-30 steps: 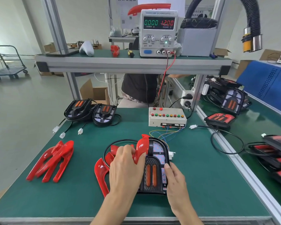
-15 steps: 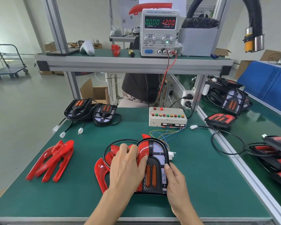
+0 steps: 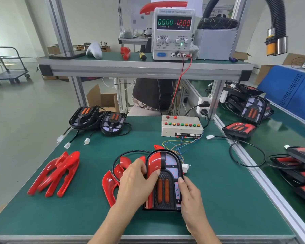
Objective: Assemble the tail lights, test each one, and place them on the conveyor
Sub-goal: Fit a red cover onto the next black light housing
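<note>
A black tail light housing (image 3: 166, 185) with two orange strips lies flat on the green bench (image 3: 218, 199) in front of me. A glossy red lens (image 3: 154, 162) sits on its left half. My left hand (image 3: 136, 180) grips that lens, thumb on top of it and fingers curled over its left edge. My right hand (image 3: 189, 196) pinches the housing's right edge, thumb on top. The housing's white connector (image 3: 186, 167) sticks out at the right.
Loose red lenses lie at the left (image 3: 56, 175) and beside my left hand (image 3: 111, 184). Two bare housings (image 3: 113, 122) sit at the back left. A button test box (image 3: 181, 126) and a power supply (image 3: 173, 34) stand behind. The conveyor (image 3: 280, 138) on the right carries finished lights (image 3: 239, 128).
The red lens, held tilted up over the housing a second ago, now lies down on the housing's left half. My left hand came down with it; my right hand stayed put.
</note>
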The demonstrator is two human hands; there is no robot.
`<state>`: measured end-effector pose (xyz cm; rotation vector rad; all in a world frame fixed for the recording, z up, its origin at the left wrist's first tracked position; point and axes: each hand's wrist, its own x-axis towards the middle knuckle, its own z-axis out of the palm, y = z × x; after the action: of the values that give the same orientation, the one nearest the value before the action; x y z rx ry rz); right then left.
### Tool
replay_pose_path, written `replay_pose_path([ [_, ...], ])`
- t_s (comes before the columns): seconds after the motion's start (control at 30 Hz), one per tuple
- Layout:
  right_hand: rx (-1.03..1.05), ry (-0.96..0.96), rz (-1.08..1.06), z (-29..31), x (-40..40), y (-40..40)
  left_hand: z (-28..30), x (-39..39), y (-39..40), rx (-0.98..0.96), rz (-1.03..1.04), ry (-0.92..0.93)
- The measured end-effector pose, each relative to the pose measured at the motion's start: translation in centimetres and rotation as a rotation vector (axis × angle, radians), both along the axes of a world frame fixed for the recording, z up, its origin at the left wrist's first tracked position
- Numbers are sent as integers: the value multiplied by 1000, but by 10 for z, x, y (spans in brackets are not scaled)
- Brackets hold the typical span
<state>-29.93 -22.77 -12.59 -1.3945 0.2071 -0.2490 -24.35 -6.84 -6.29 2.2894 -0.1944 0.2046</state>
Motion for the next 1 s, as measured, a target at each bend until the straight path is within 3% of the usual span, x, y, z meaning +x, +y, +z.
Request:
replay_pose_path([
  [0.1, 11, -7, 11, 1, 0, 0, -3, 4, 6, -273, -26, 321],
  [0.27, 53, -15, 20, 3, -2, -3, 1, 12, 14, -509, -330, 487],
  [0.53, 60, -54, -4, 10, -4, -5, -11, 14, -1, -764, -442, 537],
  [0.63, 134, -110, -56, 11, -6, -4, -9, 17, -7, -914, -375, 535],
  [0.77, 181, -44, -151, 10, -7, 1, 1, 26, -20, -1139, -272, 554],
  [1.0, 206, 34, 66, 22, -3, 35, 11, 27, -41, -1123, -272, 512],
])
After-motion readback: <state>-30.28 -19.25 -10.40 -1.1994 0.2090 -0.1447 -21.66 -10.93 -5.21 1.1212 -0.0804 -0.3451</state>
